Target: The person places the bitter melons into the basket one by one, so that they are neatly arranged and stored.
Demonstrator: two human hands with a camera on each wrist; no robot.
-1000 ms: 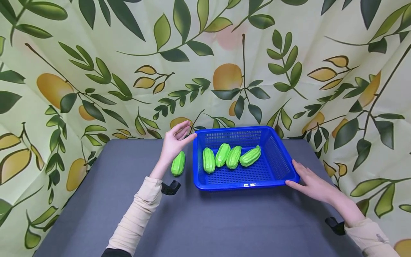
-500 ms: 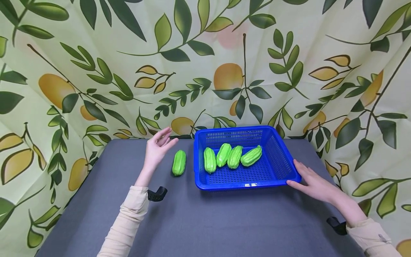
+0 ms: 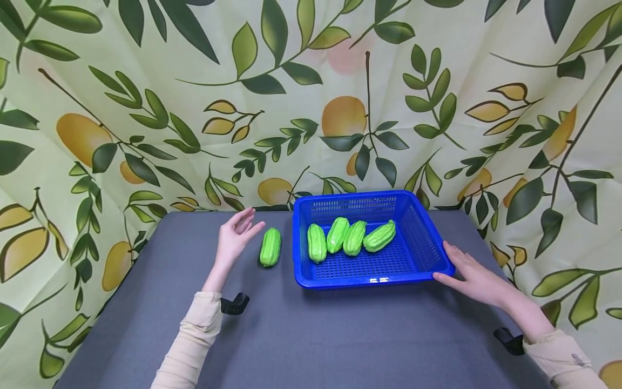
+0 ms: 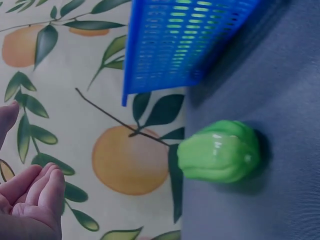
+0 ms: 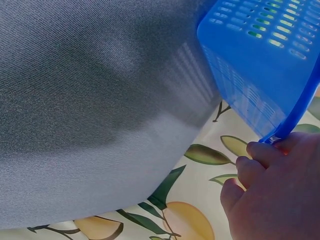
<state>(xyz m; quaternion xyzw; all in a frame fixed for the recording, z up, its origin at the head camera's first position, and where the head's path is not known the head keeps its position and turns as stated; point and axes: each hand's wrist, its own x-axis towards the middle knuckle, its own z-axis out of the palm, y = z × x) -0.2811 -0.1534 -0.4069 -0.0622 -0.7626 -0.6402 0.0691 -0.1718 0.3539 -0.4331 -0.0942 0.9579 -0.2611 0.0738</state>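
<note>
A light green, ribbed bitter melon (image 3: 270, 247) lies on the table just left of the blue plastic basket (image 3: 302, 279). My left hand (image 3: 235, 237) is held in the air left of this melon, fingers loosely bent and holding nothing. In the left wrist view the same bitter melon (image 4: 220, 151) sits apart from the fingers (image 4: 50, 192). Inside the basket, several more bitter melons (image 3: 353, 238) lie towards the left and middle. My right hand (image 3: 478, 278) holds the basket's front right corner between thumb and fingers; the right wrist view shows bent fingers (image 5: 250, 170) at the rim.
A grey cloth covers the table (image 3: 330, 340). Behind and at both sides hangs a curtain (image 3: 291, 108) printed with leaves and fruit, close to the basket's back rim. Black wrist mounts (image 3: 235, 304) stick out beside both sleeves.
My left hand has moved left and lower, away from the basket's left rim and past the loose bitter melon. My right hand and the basket have stayed in place.
</note>
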